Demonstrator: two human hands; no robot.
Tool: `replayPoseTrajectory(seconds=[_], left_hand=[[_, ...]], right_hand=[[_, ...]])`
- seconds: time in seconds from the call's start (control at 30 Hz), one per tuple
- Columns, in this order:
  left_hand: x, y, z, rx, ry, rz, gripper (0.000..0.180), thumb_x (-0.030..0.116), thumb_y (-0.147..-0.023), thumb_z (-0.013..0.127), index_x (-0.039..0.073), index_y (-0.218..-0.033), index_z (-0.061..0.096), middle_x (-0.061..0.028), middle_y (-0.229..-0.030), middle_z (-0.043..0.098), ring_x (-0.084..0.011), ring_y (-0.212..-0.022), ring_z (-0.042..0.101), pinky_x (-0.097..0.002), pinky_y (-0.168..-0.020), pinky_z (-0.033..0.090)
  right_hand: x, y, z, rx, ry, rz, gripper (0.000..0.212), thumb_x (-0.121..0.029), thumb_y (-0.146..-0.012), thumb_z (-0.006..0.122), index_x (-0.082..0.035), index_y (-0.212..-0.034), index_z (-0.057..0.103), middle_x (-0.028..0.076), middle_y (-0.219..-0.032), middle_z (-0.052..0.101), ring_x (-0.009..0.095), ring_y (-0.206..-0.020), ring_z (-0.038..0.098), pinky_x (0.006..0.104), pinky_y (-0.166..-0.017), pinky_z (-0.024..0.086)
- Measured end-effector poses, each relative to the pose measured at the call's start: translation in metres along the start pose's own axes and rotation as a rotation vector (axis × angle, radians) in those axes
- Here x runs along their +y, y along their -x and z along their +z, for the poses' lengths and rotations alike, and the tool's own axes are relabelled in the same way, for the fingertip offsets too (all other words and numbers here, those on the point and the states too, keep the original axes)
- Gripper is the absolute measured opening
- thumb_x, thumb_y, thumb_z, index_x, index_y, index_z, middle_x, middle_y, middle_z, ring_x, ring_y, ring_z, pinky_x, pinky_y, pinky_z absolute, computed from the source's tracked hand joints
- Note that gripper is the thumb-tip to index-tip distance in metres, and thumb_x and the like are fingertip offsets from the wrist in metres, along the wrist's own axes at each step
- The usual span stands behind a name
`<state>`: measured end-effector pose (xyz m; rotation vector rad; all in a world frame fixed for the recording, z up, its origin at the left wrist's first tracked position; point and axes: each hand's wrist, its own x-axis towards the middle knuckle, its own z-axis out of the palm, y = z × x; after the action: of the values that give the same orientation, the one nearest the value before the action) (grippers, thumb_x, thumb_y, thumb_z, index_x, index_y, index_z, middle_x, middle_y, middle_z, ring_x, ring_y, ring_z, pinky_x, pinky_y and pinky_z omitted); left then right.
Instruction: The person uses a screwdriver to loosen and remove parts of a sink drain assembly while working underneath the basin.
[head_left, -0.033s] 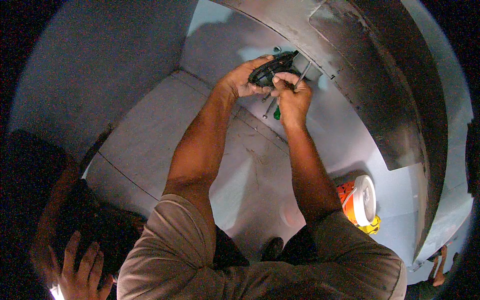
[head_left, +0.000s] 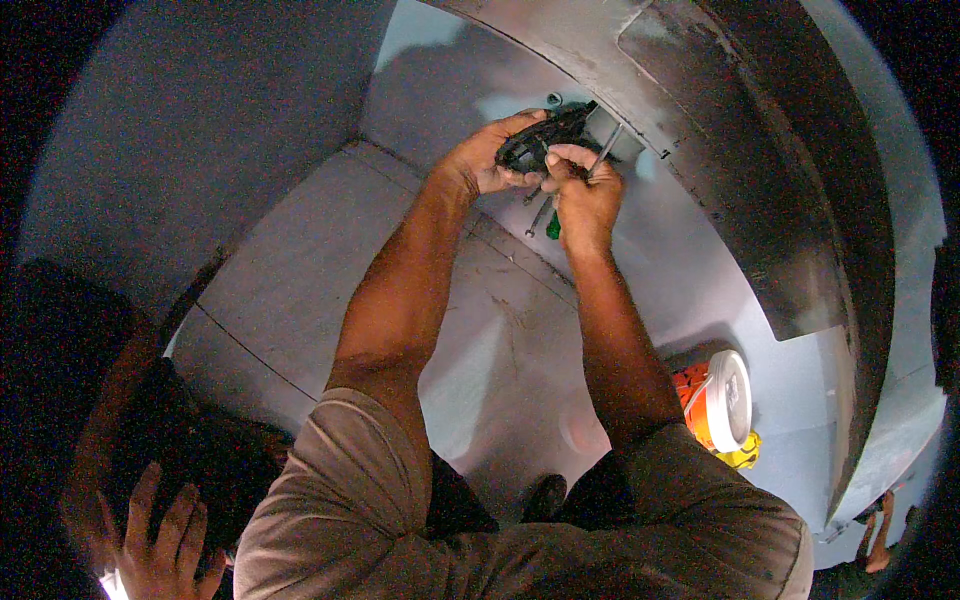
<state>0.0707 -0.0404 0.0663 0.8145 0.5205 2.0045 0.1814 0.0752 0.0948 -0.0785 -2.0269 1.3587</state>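
My left hand [head_left: 487, 160] is wrapped around the left side of a black, rounded part [head_left: 522, 152] below the edge of a large curved panel. At the part's right side my right hand [head_left: 588, 190] is closed, thumb and forefinger pinched together; what lies between them is too small to make out. A thin metal rod [head_left: 606, 150] stands by the right knuckles, close to the panel edge. Below the fingers show the narrow end of a metal tool [head_left: 534, 228] and a green piece [head_left: 553, 226]. Whether my right hand holds these, I cannot tell.
The dark, scuffed curved panel [head_left: 740, 170] arches over the right side. An orange bucket with a white lid [head_left: 735, 400] stands at right, beside something yellow [head_left: 745, 452]. Another person's hand [head_left: 165, 535] is spread at lower left; another person's arm [head_left: 878, 540] shows at far right.
The black part has tilted very slightly in my hands. Otherwise both arms and the surroundings look the same.
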Motion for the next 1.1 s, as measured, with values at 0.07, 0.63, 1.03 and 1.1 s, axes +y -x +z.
replayPoseTrajectory(seconds=[0.07,0.63,1.03,1.1], left_hand=[[-0.002,-0.002,-0.001,-0.001,0.044,0.098,0.033,0.035,-0.097,0.054,0.01,-0.119,0.053,-0.0105,-0.08,0.064,-0.0173,-0.046,0.056,-0.0214,-0.03,0.039],[-0.006,-0.01,-0.014,0.177,0.035,0.234,0.039,0.035,-0.099,0.046,0.0,-0.111,0.058,-0.0192,-0.079,0.066,-0.0201,-0.042,0.05,-0.0221,-0.026,0.031],[0.002,-0.005,0.0,-0.019,0.194,0.103,0.05,0.043,-0.098,0.048,0.001,-0.126,0.053,-0.0281,-0.097,0.067,-0.0235,-0.046,0.054,-0.0211,-0.028,0.036],[-0.004,-0.01,-0.003,0.235,0.078,0.127,0.05,0.043,-0.098,0.049,0.003,-0.127,0.053,-0.0282,-0.098,0.067,-0.0246,-0.047,0.055,-0.0212,-0.028,0.039]], right_hand=[[0.001,-0.001,0.003,-0.003,-0.048,0.035,0.009,-0.001,-0.085,0.07,-0.001,-0.093,0.069,0.006,-0.084,0.069,0.015,-0.062,0.064,0.0278,-0.053,0.052],[0.023,0.01,0.001,0.046,0.424,-0.376,0.026,0.003,-0.085,0.057,0.0,-0.11,0.055,0.01,-0.096,0.059,0.016,-0.082,0.058,0.0308,-0.072,0.049],[0.006,0.092,-0.08,-0.374,0.546,-0.135,0.059,-0.003,-0.095,0.051,-0.008,-0.149,0.028,0.007,-0.095,0.051,0.017,-0.081,0.054,0.032,-0.075,0.049],[-0.003,0.084,-0.087,-0.396,0.502,-0.09,0.06,-0.005,-0.096,0.049,-0.008,-0.152,0.026,0.008,-0.099,0.052,0.019,-0.09,0.055,0.0328,-0.082,0.048]])
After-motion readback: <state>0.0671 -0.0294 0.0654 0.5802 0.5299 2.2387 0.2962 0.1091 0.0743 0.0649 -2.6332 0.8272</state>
